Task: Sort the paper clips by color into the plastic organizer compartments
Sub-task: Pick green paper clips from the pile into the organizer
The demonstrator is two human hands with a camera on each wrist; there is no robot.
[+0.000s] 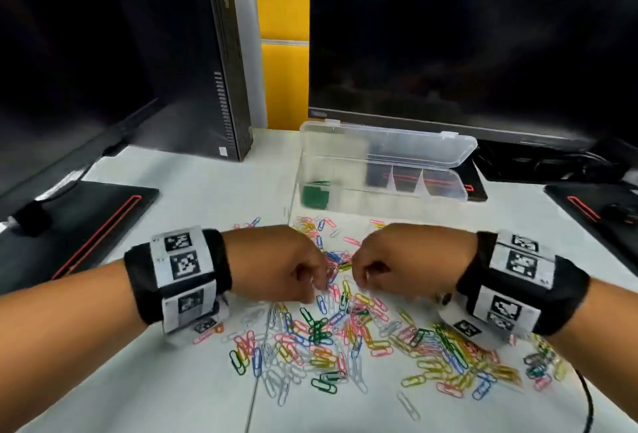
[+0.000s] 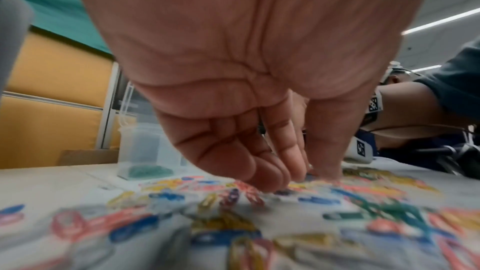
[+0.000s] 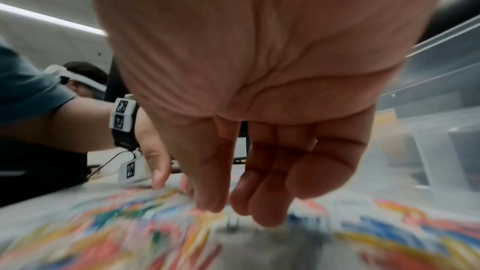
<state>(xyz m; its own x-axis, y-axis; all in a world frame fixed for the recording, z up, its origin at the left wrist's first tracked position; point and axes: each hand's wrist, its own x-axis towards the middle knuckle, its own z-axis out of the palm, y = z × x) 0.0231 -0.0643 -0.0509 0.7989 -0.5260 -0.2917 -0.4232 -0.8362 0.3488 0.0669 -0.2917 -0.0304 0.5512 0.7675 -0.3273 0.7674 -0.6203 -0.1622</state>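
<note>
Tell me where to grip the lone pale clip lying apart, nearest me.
Pinch the pale clip across its two long sides near mid-length, coming straight down from above. It lies flat on the table, slanted, with bare surface all round, so fingertips can likely straddle its narrow width without snagging neighbours.

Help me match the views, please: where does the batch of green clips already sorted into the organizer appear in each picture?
Head: green clips upper centre, in the clear organizer's leftmost compartment.
Left wrist: green clips left of centre, behind the left hand.
Right wrist: not in it; only the organizer's clear walls at right.
Shared landmark: the organizer.
</note>
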